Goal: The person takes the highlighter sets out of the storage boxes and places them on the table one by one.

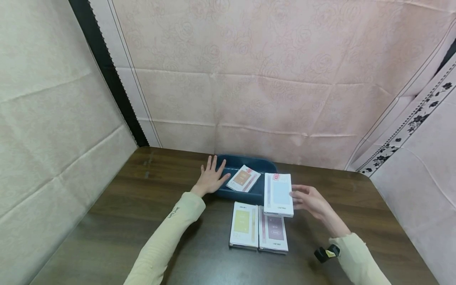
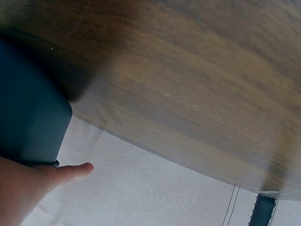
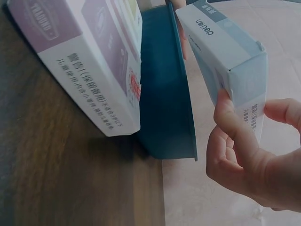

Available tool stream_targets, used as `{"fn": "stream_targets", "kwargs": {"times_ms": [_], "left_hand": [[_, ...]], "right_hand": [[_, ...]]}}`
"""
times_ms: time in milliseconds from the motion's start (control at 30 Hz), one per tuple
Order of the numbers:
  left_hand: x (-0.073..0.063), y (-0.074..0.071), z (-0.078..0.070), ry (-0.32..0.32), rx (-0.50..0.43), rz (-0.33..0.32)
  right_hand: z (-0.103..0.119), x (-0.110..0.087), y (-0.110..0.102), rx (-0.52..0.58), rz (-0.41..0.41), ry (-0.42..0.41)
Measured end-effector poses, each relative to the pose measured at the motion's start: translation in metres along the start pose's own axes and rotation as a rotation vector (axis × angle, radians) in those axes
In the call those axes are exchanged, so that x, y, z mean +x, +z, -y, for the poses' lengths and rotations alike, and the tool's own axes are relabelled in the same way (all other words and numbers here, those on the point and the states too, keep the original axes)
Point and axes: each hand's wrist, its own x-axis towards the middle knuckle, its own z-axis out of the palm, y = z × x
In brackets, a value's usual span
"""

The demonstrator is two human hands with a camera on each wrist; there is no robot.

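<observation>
My right hand (image 1: 309, 201) pinches a white box with a light blue panel (image 1: 278, 194) by its right side, lifted over the right end of a dark blue tray (image 1: 231, 158). In the right wrist view, thumb and fingers grip that blue-panelled box (image 3: 225, 52) near one end, and "deli" is printed on it. My left hand (image 1: 211, 177) has its fingers spread at the tray's left end. An orange-panelled box (image 1: 244, 179) lies inside the tray, tilted. In front of the tray, a yellow-green-panelled box (image 1: 244, 225) and a purple-panelled box (image 1: 273, 231) lie side by side on the table.
The brown wooden table (image 1: 117, 221) has its far edge just behind the tray. Pale patterned cloth (image 1: 249, 99) hangs behind it and at both sides. A black device (image 1: 325, 253) sits on the right wrist.
</observation>
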Motion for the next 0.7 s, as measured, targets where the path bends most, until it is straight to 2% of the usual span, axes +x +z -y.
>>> {"fn": "stream_targets", "kwargs": {"times_ms": [267, 700], "left_hand": [[0.001, 0.002, 0.002, 0.012, 0.002, -0.021], [0.001, 0.003, 0.001, 0.01, 0.014, -0.023]], "right_hand": [[-0.008, -0.007, -0.006, -0.007, 0.0, 0.026], [-0.022, -0.015, -0.018, 0.012, 0.081, 0.031]]}}
